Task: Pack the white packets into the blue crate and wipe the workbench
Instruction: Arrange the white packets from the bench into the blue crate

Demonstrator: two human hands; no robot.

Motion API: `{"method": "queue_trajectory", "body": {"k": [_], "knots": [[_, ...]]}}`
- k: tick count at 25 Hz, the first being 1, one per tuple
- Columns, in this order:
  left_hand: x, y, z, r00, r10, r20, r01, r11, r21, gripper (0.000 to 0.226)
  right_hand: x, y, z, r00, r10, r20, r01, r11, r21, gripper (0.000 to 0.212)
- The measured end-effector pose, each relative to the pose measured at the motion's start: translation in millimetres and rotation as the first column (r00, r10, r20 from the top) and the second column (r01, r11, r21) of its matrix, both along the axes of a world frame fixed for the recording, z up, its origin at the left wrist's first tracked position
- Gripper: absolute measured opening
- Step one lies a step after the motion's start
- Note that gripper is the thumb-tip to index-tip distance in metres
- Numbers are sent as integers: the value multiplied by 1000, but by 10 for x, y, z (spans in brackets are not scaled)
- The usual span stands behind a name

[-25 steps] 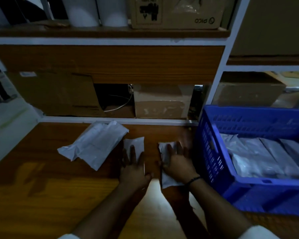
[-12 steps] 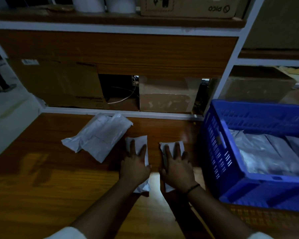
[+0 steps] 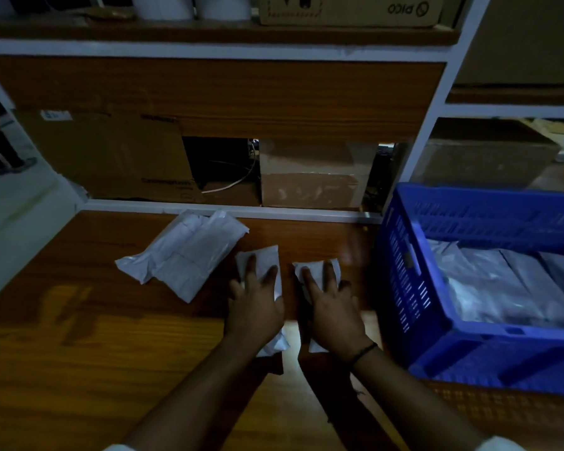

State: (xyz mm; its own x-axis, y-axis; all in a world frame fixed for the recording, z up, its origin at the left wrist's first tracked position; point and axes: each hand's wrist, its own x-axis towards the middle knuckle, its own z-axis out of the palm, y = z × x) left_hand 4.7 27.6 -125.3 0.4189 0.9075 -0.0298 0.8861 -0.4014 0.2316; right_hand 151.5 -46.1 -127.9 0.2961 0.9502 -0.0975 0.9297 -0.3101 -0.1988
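Left: open table [image 3: 62, 353] surface, passable.
Right: blue crate [image 3: 404, 288] wall blocks.
Ahead: packet pile [image 3: 189, 255], then shelf rail [image 3: 306, 214].

- Premises: stockroom or packing area, dimly lit.
- At 12 o'clock: cardboard cartons [image 3: 111, 151] on white-framed shelving [image 3: 209, 48].
- At 3 o'clock: blue plastic crate [image 3: 463, 346] holding bagged packets [image 3: 502, 288].
- At 6 o'clock: wooden workbench [image 3: 79, 353].
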Motion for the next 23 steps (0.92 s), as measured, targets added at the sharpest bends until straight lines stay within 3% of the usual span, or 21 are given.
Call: {"method": "queue_trajectory", "body": {"k": [7, 14, 17, 23], "knots": [[524, -182, 1044, 958, -28, 287, -14, 989, 144, 68, 361, -78, 1113, 1000, 13, -13, -10, 966, 258, 77], [1603, -791, 1763, 881, -113, 459, 45, 987, 157, 62, 1437, -711, 1859, 999, -42, -10, 43, 950, 308, 77], [2284, -1140, 1780, 885, -168, 435, 120, 983, 136, 62, 2092, -1083, 1808, 996, -92, 3, 88, 963, 256, 83], [3539, -1791, 1492, 944, -228, 238, 232, 973, 11, 60, 3509, -1746, 1472, 970, -241, 42, 237, 967, 96, 81]]}}
